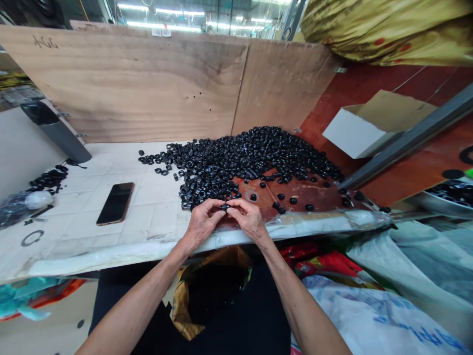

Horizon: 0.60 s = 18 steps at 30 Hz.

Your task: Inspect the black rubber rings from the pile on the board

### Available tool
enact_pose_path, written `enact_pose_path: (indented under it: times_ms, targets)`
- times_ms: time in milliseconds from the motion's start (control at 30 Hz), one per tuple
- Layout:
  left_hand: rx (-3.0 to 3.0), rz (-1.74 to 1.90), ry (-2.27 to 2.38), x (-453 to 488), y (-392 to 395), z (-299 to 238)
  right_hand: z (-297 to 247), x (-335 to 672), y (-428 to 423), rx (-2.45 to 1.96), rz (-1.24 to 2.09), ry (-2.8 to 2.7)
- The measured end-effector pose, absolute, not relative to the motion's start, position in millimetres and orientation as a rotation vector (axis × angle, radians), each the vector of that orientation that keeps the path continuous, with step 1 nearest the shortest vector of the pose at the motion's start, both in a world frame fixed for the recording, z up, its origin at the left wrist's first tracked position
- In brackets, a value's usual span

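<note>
My left hand (205,217) and my right hand (247,217) meet above the table's front edge. Between their thumbs and fingertips they pinch one small black plastic part (225,207), too small to tell more exactly. Just beyond my fingers lies a wide pile of black plastic rings and caps (254,153), spread towards the back panel. Several loose black caps (293,201) sit on the reddish-brown board to the right of my right hand. Below my hands, an open yellow-brown sack (184,308) rests at my lap, its inside dark.
A phone (115,203) lies on the white table cover (155,217). Further left are a grey cylinder (61,133), a flat ring (32,238) and a plastic bag (16,209). At right stand a white box (356,130), a slanting metal bar (406,140) and a metal bowl (443,204).
</note>
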<state>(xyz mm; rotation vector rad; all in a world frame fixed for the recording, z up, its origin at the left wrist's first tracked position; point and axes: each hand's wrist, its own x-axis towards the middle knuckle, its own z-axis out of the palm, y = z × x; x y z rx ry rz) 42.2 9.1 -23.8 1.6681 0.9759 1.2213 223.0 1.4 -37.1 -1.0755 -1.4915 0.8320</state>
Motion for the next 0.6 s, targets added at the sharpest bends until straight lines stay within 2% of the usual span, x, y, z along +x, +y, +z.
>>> enact_pose_path:
  times_ms: [200, 400, 600]
  targets:
    - [1.688, 1.228, 0.98, 42.0, 10.3, -26.6, -30.2, 222.1, 0.3, -1.076, 0.806, -1.522]
    - [1.468, 1.16, 0.989, 42.6, 11.9, -30.2, -27.5, 225.5, 1.3, -0.954, 0.636, -1.61]
    - [1.386, 1.133, 0.977, 44.6, 11.1, -26.7, -22.1, 226.7, -0.2, -0.921, 0.673, -1.596]
